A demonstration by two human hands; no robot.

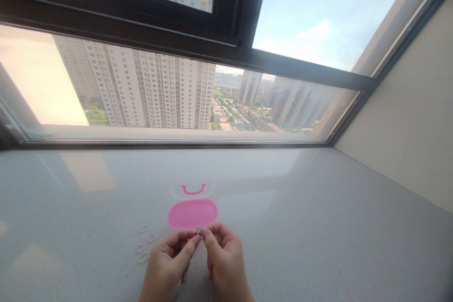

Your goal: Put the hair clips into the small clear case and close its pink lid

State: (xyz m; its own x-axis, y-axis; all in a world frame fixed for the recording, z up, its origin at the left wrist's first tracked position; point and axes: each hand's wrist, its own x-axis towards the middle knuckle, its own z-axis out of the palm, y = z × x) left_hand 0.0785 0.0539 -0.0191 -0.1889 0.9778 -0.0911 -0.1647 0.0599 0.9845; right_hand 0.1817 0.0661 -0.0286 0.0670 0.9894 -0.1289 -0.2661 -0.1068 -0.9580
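Note:
My left hand (170,259) and my right hand (224,255) meet low in the middle of the head view. Between their thumbs and fingertips they pinch a small dark hair tie (198,232), a thin loop partly covered by the fingers. Just beyond the fingertips lies an oval pink box (193,214), open at the top. Its clear lid, with a pink handle (193,192), rests behind it. Left of my left hand several pale hair ties (140,248) are scattered on the sill, some close to the wrist.
The pale speckled windowsill (300,226) spreads out around my hands. At its far side stands a dark window frame (177,145) with glass panes, and tall buildings show outside. A white wall (406,118) bounds the sill on the right.

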